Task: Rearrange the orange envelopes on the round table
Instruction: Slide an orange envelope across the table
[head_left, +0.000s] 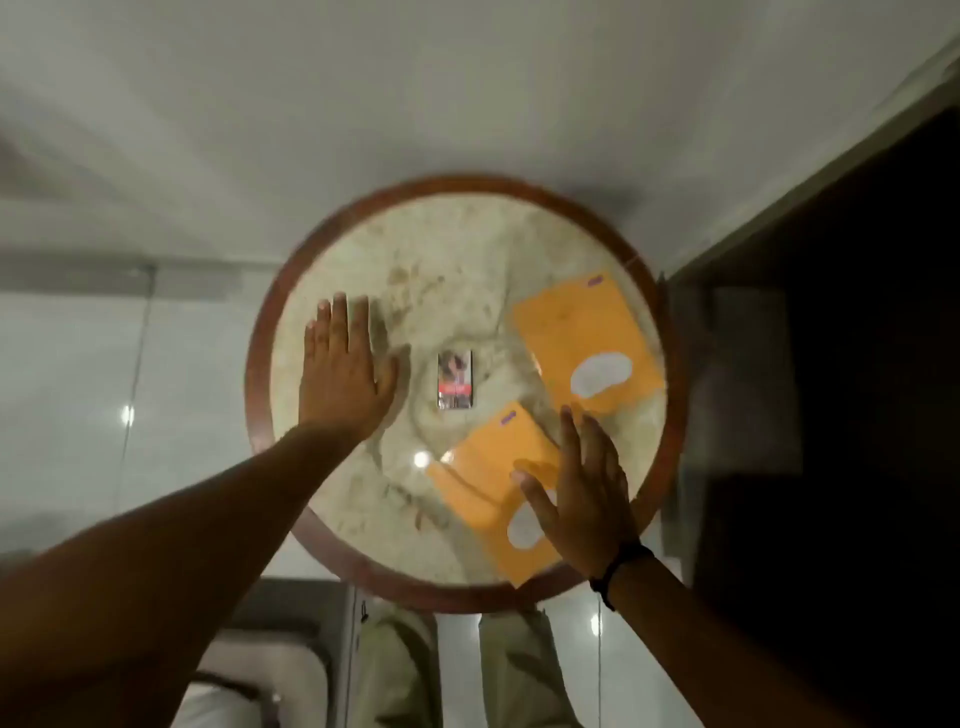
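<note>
Pale glossy floor tiles and a dark wall at the right surround a round marble-topped table with a reddish wooden rim (260, 332), seen from the head camera, the only view given. Two orange paper envelopes are counted on it: a far orange envelope (576, 327) near the right rim and a near orange envelope (488, 467) by the front right rim; they lie just apart, both tilted. One small printed card or packet (455, 379) lies at the centre. Two hands are counted. The left hand (345, 371) is spread flat and empty over the bare left part of the top. The right hand (582, 488), with a dark wristband (618, 569), is laid open-fingered on the near envelope's right edge, gripping nothing. The step in hand is judged to be sliding that near envelope. Steady downward pressure would be called for next, so that the paper is dragged rather than slipped over.
</note>
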